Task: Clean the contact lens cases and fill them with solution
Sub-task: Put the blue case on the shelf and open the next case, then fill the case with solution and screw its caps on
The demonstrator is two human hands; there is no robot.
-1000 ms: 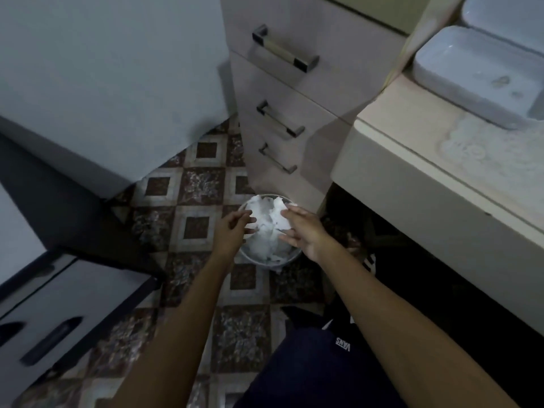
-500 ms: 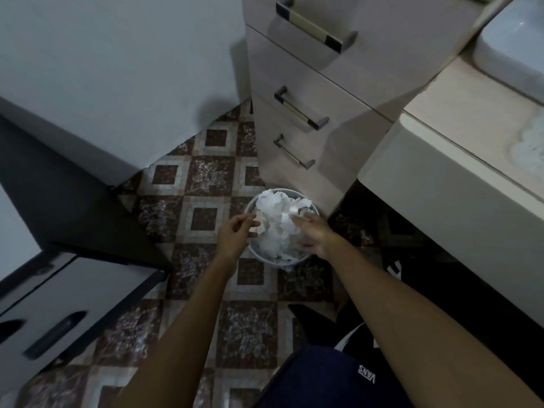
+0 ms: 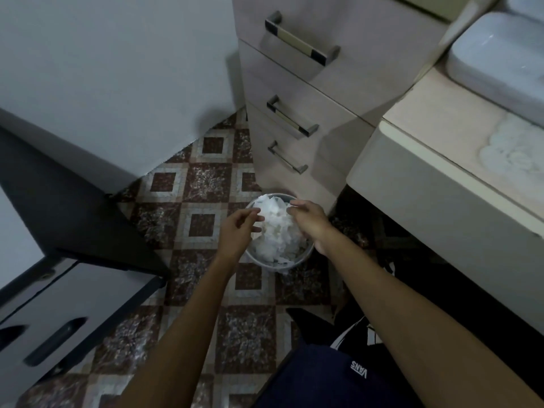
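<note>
No contact lens case or solution bottle shows in the head view. A small round waste bin stands on the floor, heaped with crumpled white tissue. My left hand hovers at the bin's left rim with loosely curled fingers and holds nothing that I can see. My right hand hangs over the bin's right side, its fingers relaxed and pointing left just above the tissue, with nothing in it.
A beige drawer unit with metal handles stands right behind the bin. A counter with a white basin and a lace mat is on the right. A grey cabinet sits lower left on the patterned tile floor.
My right hand has lifted off the tissue pile it was touching. My left hand stays at the bin's left rim. The view has shifted slightly.
</note>
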